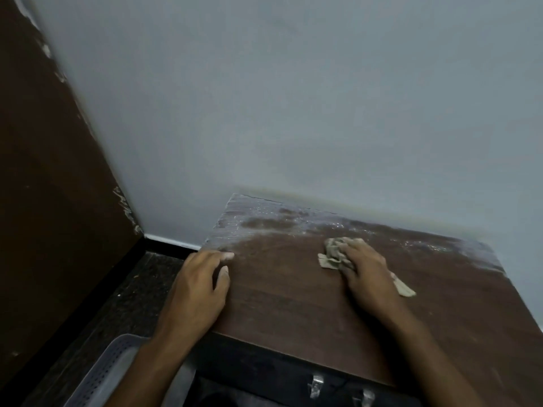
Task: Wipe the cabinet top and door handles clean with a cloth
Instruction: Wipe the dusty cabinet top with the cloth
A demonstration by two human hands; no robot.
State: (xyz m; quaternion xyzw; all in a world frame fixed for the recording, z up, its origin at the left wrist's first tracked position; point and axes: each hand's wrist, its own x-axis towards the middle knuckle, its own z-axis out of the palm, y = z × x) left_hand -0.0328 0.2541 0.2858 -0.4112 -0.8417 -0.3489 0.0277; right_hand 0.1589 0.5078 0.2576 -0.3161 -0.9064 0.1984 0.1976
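Note:
The brown wooden cabinet top fills the lower middle of the view. A band of pale dust lies along its far edge by the wall; the near part looks dark. My right hand presses a crumpled beige cloth flat on the top, near the edge of the dust. Part of the cloth sticks out to the right of the hand. My left hand rests on the cabinet's left edge, fingers apart, holding nothing. Two metal door handles show below the front edge.
A grey-blue wall stands directly behind the cabinet. A dark brown panel closes the left side. A grey perforated plastic basket sits on the dark speckled floor at the lower left.

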